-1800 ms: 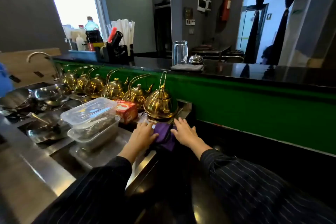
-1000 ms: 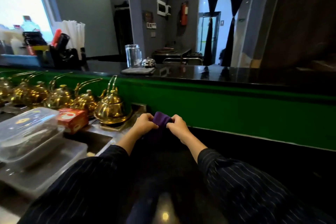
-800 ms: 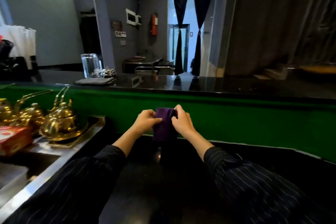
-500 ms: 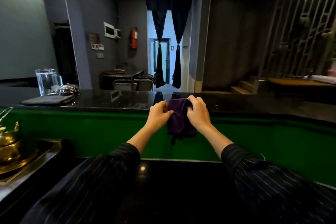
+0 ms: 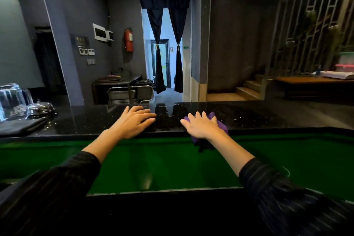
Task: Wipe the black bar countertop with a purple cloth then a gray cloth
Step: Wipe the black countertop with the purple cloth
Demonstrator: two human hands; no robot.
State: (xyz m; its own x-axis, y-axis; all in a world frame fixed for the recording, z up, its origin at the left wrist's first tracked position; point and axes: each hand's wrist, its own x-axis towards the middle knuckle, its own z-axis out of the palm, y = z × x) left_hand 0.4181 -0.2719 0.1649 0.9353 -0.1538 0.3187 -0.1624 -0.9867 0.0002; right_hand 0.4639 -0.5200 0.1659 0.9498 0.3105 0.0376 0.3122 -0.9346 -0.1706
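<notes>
Purple cloth [image 5: 220, 123] lies flat under right hand [image 5: 201, 125].

Both hands lie flat on the shiny black surface [image 5: 249, 119]. The left hand [image 5: 134, 120] is bare, with its fingers spread out. The right hand [image 5: 201, 125] presses down on a purple cloth [image 5: 220, 123], and part of the cloth hangs over the near edge, above the green panel [image 5: 162, 163]. Far to the left, a folded gray cloth [image 5: 19, 127] lies by a glass jug [image 5: 11, 100] and a silver bell [image 5: 40, 108].
</notes>
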